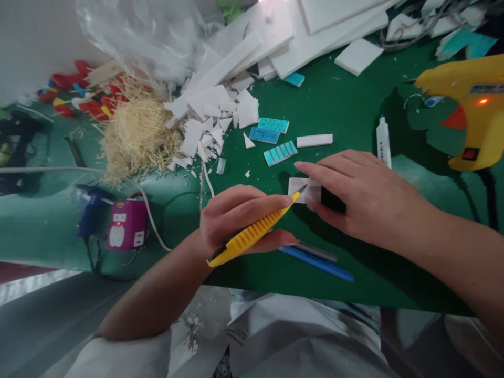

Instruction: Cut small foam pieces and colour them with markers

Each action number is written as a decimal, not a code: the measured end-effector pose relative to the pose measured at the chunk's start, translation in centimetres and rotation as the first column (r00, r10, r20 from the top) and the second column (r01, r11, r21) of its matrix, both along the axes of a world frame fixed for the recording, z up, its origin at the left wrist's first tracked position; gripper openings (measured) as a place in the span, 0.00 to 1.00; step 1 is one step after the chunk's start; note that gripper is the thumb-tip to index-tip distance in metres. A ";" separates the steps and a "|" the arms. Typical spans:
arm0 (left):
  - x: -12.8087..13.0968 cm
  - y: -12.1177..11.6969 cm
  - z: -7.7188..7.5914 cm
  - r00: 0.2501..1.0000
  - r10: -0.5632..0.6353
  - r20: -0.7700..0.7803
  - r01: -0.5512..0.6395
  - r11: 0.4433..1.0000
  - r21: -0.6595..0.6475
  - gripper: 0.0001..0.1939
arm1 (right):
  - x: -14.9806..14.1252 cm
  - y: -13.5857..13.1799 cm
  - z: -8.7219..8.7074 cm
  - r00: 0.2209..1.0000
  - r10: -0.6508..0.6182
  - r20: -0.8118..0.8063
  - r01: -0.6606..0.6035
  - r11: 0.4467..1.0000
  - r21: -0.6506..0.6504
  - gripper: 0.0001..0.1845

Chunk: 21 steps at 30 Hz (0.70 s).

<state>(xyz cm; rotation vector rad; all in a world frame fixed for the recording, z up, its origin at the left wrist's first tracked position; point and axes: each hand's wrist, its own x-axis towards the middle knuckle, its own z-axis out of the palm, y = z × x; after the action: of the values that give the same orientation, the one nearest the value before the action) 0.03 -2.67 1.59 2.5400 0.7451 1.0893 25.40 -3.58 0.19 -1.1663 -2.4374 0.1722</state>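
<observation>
While the right hand (356,191), nearer, pins the white piece (296,184) to the desk (338,110), apparently lengthwise left-to-right, the left hand (226,212) grips the yellow cutter (254,231), blade (302,189) slanting over it from the left.

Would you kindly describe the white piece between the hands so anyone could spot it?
On the green table, look between the left hand, holding a yellow knife, and the right hand. The white piece lies beneath the tip of the blade. Unlike the narrower white strip just beyond, it is partly covered by the right hand.
</observation>
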 end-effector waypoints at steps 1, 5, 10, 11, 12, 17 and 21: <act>0.0 0.0 0.0 1.000 -0.003 -0.001 0.003 1.000 -0.002 0.14 | 0.0 0.0 0.0 1.000 -0.003 -0.005 0.003 1.000 -0.004 0.24; 0.0 0.0 0.1 1.000 -0.003 -0.017 0.002 1.000 -0.014 0.14 | 0.1 0.0 0.1 1.000 -0.019 0.022 0.020 0.999 -0.030 0.23; 0.1 -0.1 0.4 0.999 -0.006 -0.049 0.007 1.000 0.020 0.13 | 0.7 0.3 0.3 0.995 -0.011 0.097 0.012 1.000 -0.012 0.16; 0.2 -0.1 0.4 0.999 -0.005 -0.050 0.007 1.000 0.027 0.13 | 0.7 0.3 0.3 0.995 -0.011 0.102 0.011 1.000 -0.001 0.16; 0.2 -0.1 0.5 0.999 -0.004 -0.052 0.006 0.999 0.032 0.12 | 0.7 0.3 0.4 0.994 -0.013 0.106 0.012 1.000 0.007 0.15; 0.5 -0.3 0.8 0.996 0.004 -0.092 0.003 0.997 0.074 0.12 | 0.6 0.2 0.3 0.993 -0.021 0.117 0.017 0.999 0.039 0.14; 0.7 -0.3 1.0 0.993 0.007 -0.117 0.006 0.994 0.112 0.12 | 0.5 0.2 0.3 0.990 -0.038 0.134 0.033 0.999 0.041 0.13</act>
<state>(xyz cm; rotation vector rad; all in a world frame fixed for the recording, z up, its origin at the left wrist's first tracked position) 0.72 -3.02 2.62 2.7178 0.7328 1.0165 25.89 -3.38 0.47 -1.2401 -2.5226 0.0356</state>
